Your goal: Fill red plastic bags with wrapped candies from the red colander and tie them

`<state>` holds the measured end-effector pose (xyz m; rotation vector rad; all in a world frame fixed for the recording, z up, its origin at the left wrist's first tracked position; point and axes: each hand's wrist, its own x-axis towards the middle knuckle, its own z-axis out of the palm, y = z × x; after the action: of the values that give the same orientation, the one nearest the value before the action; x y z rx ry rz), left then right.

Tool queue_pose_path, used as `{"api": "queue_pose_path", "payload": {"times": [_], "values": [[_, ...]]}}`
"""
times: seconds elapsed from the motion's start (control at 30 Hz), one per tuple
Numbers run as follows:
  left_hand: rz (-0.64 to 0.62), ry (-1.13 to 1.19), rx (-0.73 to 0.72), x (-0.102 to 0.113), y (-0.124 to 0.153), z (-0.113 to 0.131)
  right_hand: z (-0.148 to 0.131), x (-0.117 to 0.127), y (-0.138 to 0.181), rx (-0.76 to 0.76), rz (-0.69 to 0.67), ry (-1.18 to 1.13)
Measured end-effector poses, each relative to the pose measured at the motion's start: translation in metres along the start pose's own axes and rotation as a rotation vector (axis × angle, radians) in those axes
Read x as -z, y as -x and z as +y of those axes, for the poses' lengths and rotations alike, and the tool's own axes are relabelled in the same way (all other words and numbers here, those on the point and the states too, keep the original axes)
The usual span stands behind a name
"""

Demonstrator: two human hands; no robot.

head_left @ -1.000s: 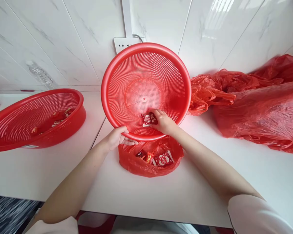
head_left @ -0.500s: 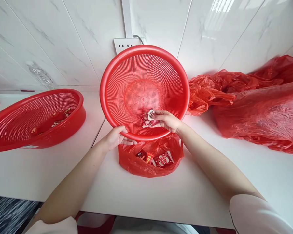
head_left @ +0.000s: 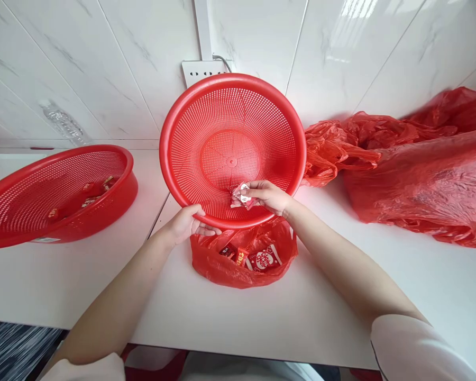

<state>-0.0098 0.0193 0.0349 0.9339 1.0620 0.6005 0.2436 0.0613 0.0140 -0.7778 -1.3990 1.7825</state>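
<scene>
- L hand (head_left: 188,225): closed on the lower rim of the basket (head_left: 230,114), thumb on top and fingers under. It props the basket up on edge, open side toward the camera. Same grip as 1 s ago.
- R hand (head_left: 270,197): inside the basket, fingertips pinched on a few packets (head_left: 241,194).
- Change: 1 s ago the R hand lay flat on the packets against the mesh. Now they're bunched in a pinch and look slightly off the wall; can't tell if they're fully clear.
- So the packets are in hand, low in the basket near the rim. The rest of the basket looks bare.
- Small bag (head_left: 238,270): open, right below the rim on the counter (head_left: 301,317), w/ more packets inside.
- 2nd basket (head_left: 121,153): well to the left, a few packets in it.
- Big bags (head_left: 420,174): heaped to the right. Outlet (head_left: 200,69) on the wall behind.
</scene>
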Motion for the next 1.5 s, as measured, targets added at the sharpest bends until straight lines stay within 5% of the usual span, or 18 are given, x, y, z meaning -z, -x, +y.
{"api": "queue_pose_path", "payload": {"times": [0.23, 0.53, 0.83, 1.0, 1.2, 1.33, 1.4, 1.5], "values": [[0.005, -0.024, 0.006, 0.002, -0.001, -0.001, 0.006, -0.002, -0.006, 0.036, 0.190, 0.009], [0.019, -0.005, 0.006, 0.001, -0.001, -0.001, 0.004, -0.007, -0.001, -0.066, 0.046, -0.145], [0.012, 0.009, -0.001, 0.002, -0.002, -0.002, 0.008, -0.004, -0.005, -0.096, 0.074, -0.140], [-0.006, 0.028, 0.012, 0.005, -0.003, -0.003, 0.000, -0.002, 0.002, -0.114, -0.058, -0.074], [0.022, 0.041, 0.014, 0.005, -0.005, -0.004, -0.035, -0.004, 0.021, -0.091, -0.394, 0.413], [0.037, 0.023, 0.007, 0.002, -0.004, -0.002, -0.039, 0.001, 0.020, 0.179, -0.097, 0.723], [0.038, 0.021, 0.011, 0.001, -0.002, -0.001, -0.030, 0.006, 0.014, 0.205, 0.083, 0.910], [0.026, 0.029, 0.023, -0.001, -0.001, 0.000, -0.010, 0.012, 0.006, 0.163, 0.175, 1.202]]}}
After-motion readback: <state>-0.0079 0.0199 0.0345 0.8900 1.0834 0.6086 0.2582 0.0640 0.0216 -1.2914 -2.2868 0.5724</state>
